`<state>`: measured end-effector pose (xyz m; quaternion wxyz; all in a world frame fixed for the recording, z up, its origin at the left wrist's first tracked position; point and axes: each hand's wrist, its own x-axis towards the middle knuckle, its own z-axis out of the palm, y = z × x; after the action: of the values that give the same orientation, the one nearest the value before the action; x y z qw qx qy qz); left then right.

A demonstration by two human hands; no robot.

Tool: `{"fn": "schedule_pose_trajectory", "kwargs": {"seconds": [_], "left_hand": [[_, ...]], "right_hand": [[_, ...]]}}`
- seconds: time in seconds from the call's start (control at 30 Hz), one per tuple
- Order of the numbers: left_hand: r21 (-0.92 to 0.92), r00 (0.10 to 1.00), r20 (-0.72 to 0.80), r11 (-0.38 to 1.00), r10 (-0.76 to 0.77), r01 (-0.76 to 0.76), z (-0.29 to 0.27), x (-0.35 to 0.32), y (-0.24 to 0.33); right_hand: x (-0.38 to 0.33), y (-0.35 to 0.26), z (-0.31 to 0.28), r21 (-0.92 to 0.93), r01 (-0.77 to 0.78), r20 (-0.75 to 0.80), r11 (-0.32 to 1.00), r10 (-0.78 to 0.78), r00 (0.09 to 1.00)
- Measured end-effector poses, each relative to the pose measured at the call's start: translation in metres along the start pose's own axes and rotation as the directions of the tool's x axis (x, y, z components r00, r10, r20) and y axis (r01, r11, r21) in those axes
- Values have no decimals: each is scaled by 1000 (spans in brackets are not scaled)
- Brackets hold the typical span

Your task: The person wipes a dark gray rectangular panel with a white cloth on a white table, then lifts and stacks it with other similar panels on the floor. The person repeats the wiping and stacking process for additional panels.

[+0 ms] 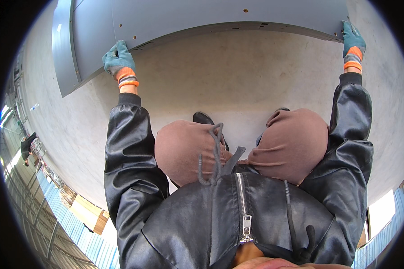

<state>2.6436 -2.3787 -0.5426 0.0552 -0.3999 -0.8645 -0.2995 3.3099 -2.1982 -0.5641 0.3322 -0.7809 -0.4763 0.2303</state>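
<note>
A large flat grey panel [188, 18] with small drilled holes lies on the concrete floor at the top of the view. My left hand [117, 58], in a teal glove with an orange cuff, grips the panel's near edge close to its left corner. My right hand [353, 41], gloved the same way, holds the near edge at the panel's right end. Both arms are stretched forward in black jacket sleeves. My knees in brown trousers are bent below, with a black shoe [204, 119] showing between them.
The bare concrete floor [238, 76] spreads under me. At the far left another person [28, 147] stands by metal scaffolding. Blue corrugated sheeting [83, 237] and stacked wooden boards [90, 210] sit at the lower left.
</note>
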Motion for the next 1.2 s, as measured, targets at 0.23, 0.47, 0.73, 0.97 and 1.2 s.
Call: {"fn": "schedule_pose_trajectory", "kwargs": {"seconds": [0.23,0.47,0.73,0.97,1.2], "left_hand": [[-28,999,-17,999,46,-46,3,-1,0],[-21,996,-32,996,80,-81,9,3,-13],[-125,981,-55,973,188,-193,8,4,-43],[-295,990,-14,946,-143,133,-10,-15,-28],[-469,995,47,878,-82,95,-1,-4,-42]], "right_hand": [[0,2,1,-31,55,-10,998,-56,998],[4,7,0,16,20,2,1000,-20,1000],[-13,-14,6,-92,145,41,985,-142,989],[-26,-19,10,65,-103,26,993,102,994],[-10,9,1,4,58,53,998,-58,997]]}}
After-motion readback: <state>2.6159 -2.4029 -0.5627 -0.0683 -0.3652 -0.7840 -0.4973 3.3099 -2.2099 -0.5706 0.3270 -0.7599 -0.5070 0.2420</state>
